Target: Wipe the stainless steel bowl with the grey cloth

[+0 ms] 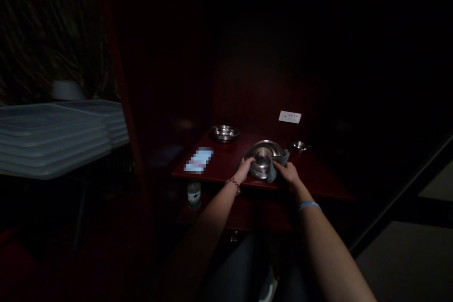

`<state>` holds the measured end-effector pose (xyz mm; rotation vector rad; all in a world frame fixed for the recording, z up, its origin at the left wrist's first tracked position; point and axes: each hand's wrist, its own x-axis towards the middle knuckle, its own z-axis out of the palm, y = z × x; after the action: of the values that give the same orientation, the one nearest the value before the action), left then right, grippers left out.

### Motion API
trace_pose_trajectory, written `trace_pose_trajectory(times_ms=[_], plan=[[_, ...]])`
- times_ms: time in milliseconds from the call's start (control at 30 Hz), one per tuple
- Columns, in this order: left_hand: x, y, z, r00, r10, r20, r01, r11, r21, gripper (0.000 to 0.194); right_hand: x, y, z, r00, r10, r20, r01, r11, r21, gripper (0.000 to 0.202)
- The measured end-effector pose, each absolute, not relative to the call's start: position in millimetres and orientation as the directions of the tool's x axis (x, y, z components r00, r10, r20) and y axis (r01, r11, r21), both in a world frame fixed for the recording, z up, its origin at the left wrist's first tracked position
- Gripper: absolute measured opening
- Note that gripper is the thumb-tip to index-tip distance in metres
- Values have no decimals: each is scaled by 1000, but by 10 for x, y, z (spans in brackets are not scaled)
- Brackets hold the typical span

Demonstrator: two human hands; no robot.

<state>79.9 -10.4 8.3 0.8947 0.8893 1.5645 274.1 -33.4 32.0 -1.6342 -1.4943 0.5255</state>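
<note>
A shiny metal bowl (262, 153) is held tilted over the front part of a dark red tabletop (226, 163). My left hand (244, 170) grips its left rim, fingers closed. On the right side my right hand (287, 172) pinches a grey cloth (274, 170) against the bowl, and the cloth hangs over the rim. At the back left of the tabletop rests another metal bowl (224, 134), and a small metal dish (300, 146) is at the right. A blurred-out bright rectangle (199, 159) lies near the left edge.
Below the tabletop, a bottle (194, 196) with a green and white label stands on a lower shelf (186, 214). A white socket panel (290, 117) is on the back wall. Stacked translucent plastic lids or trays (53, 139) fill the far left, beyond a dark red partition.
</note>
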Motion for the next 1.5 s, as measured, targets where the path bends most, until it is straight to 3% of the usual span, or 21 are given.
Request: trace_pose_trajectory(times_ms=[433,700,1500], plan=[[791,-46,31,-128,990,67,-445,-117,888,23,2770,-334,295,180,941,287,608,123,-784,35],[780,-50,48,-101,985,138,-449,-169,877,21,2744,-357,330,186,933,309,633,127,-763,34],[762,-136,151,-142,990,12,-416,-70,907,22,2650,-452,442,237,918,317,683,74,-727,30]])
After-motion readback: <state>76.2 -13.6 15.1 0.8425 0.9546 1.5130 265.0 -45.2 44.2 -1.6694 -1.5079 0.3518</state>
